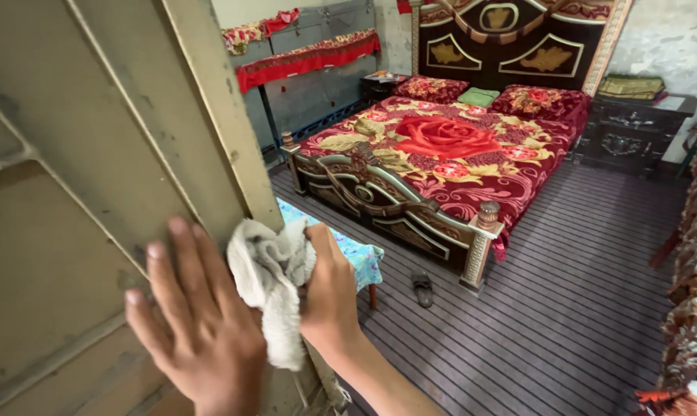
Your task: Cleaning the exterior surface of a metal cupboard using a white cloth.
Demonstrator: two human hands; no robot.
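Gripping white rag (271, 285), right hand (329, 296) seemingly at door (94, 192) edge, left hand (198, 320) flat, open.

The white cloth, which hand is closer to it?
Right. The right hand grips the white cloth at the edge of the door. The left hand lies flat on the door just beside the cloth, not holding it.
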